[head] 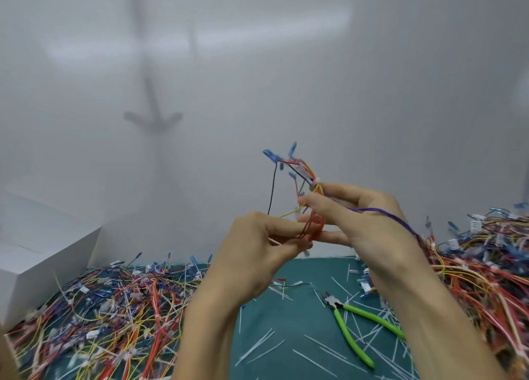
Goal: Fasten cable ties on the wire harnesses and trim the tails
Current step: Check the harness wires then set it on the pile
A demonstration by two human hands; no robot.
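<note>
As the left hand (257,245) and right hand (360,216) each pinch the wire harness (310,185), bunching its strands tightly before cinching seems wise.

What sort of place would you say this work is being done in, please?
Probably a wire-harness assembly bench: heaps of wire harnesses on a green mat, green-handled cutters and trimmed tie tails lying between them.

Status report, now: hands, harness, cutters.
Left hand and right hand both grip one raised wire harness. Green cutters lie idle on mat. Nothing in the way.
</note>
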